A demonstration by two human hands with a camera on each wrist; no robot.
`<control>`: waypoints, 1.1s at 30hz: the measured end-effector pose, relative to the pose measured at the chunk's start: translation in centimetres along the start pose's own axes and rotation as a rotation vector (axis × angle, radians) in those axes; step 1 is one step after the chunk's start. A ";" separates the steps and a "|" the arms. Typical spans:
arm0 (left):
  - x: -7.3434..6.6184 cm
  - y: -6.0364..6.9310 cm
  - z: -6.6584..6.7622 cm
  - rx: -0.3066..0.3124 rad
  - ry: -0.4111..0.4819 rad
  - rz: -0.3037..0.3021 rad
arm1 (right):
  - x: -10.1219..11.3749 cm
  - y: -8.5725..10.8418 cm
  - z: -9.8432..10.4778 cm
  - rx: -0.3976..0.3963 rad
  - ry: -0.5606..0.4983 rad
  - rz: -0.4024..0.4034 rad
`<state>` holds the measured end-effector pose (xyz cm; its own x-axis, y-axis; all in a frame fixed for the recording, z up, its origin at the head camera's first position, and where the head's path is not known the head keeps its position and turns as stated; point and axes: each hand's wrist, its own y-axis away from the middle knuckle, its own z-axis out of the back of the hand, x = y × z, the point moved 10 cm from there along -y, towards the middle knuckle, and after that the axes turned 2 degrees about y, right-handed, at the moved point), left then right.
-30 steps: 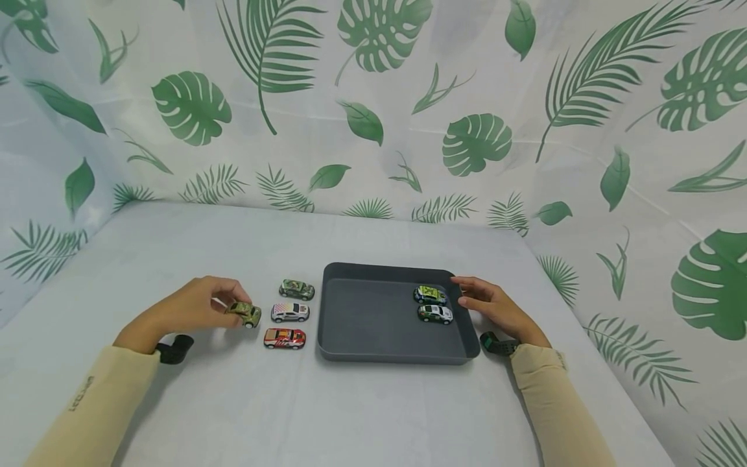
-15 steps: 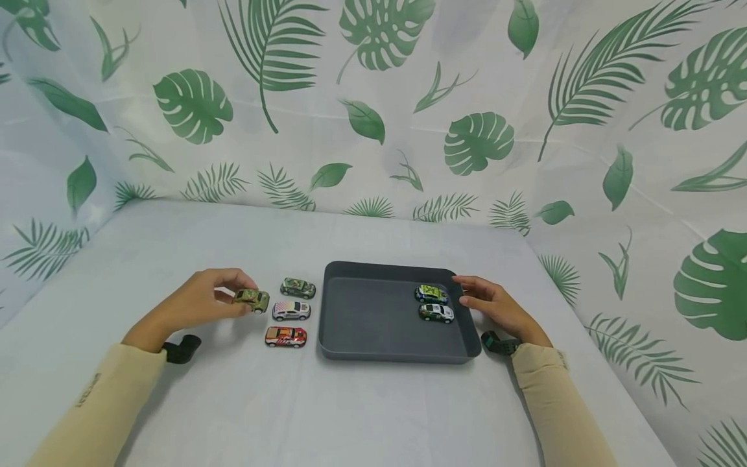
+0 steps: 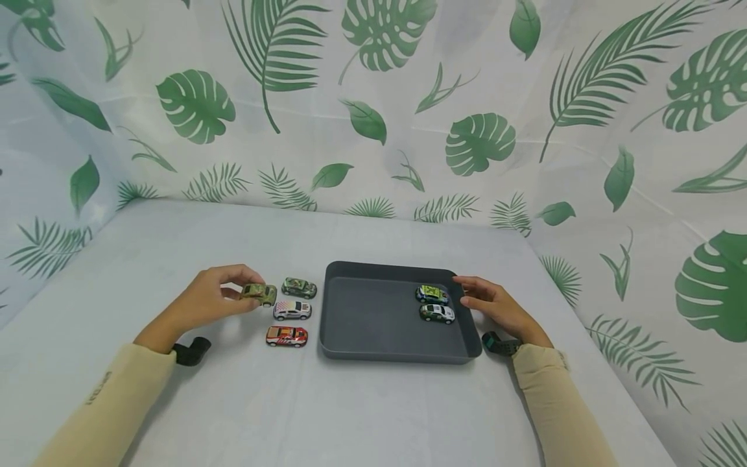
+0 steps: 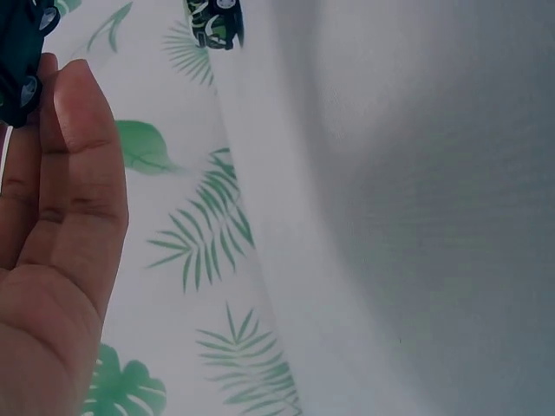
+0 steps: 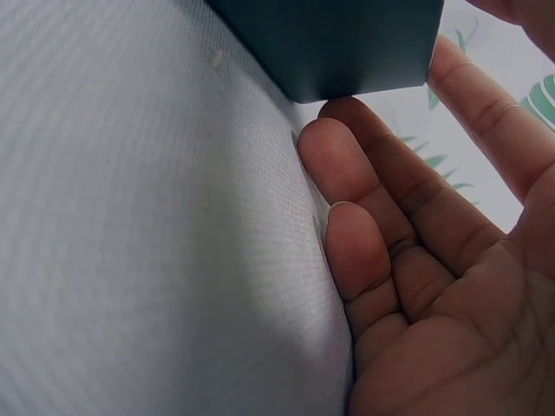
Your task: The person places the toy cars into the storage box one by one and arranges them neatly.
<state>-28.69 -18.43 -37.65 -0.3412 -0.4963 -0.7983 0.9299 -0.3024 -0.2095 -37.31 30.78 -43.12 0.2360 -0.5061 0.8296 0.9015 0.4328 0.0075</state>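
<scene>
In the head view, my left hand pinches an olive camouflage toy car between thumb and fingers, just left of a row of cars. The left wrist view shows only the held car's dark underside and wheels at the upper left. That row has a dark green camouflage car, a white patterned car and a red and orange car. My right hand rests at the right rim of a grey tray, its fingers loosely extended against the edge.
Inside the tray, near its right wall, a yellow-green and blue car sits behind a white and green car. White cloth covers the table. A leaf-printed curtain hangs behind and along the sides.
My left hand has carried the olive car right and slightly away from me, up to the left side of the row. The right hand and tray have stayed in place.
</scene>
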 end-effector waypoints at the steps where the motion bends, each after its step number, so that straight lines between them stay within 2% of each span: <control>1: 0.0 0.0 0.0 -0.004 0.000 0.002 | 0.0 0.0 0.0 0.000 0.001 0.000; 13: -0.7 -0.4 -0.4 -0.030 -0.001 0.057 | 0.0 0.1 0.0 -0.002 0.004 0.000; 20: -1.1 -0.7 -1.1 -0.022 -0.009 0.049 | 0.0 0.0 0.0 0.001 0.006 0.001; 33: -3.2 -1.0 -2.8 -0.013 0.010 0.015 | 0.1 0.1 0.0 0.000 0.009 -0.002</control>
<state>-28.14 -14.27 -36.44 -0.3261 -0.4924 -0.8070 0.9365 -0.2846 -0.2048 -37.16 30.75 -43.01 0.2377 -0.5135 0.8245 0.9019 0.4318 0.0090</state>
